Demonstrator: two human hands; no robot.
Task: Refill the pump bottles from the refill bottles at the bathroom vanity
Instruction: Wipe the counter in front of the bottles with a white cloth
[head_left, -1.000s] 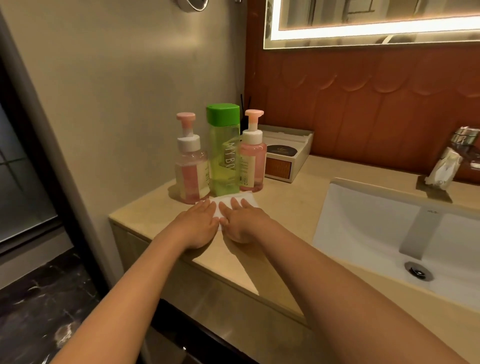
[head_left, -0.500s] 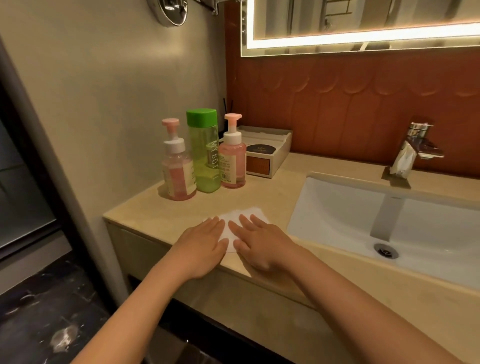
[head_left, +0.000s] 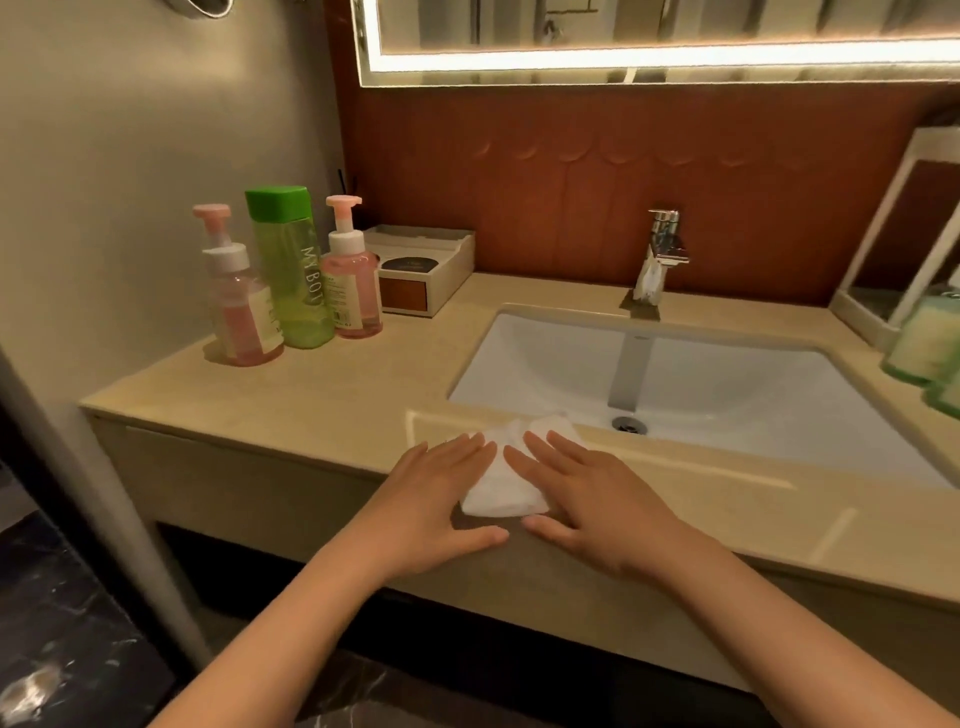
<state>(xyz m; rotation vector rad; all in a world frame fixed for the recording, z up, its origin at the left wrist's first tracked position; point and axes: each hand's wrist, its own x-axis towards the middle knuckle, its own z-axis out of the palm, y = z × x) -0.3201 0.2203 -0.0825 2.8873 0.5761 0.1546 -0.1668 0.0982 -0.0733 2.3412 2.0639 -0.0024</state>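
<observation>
Hands flat, we press a white cloth (head_left: 506, 475) against the front edge of the bench (head_left: 332, 395), just before the sink (head_left: 727, 384). Our left hand (head_left: 441, 493) lies spread on the cloth's left side and our right hand (head_left: 587, 499) on its right, fingers extended and gripping nothing. Well apart, at the bench's back left corner, stand the left pump bottle (head_left: 241, 306), the green refill bottle (head_left: 293, 270) and the right pump bottle (head_left: 350, 280), all upright and close together, the pink pumps on. Just beside them sits a small box (head_left: 421, 275). A tap (head_left: 662, 249) stands behind the sink.
</observation>
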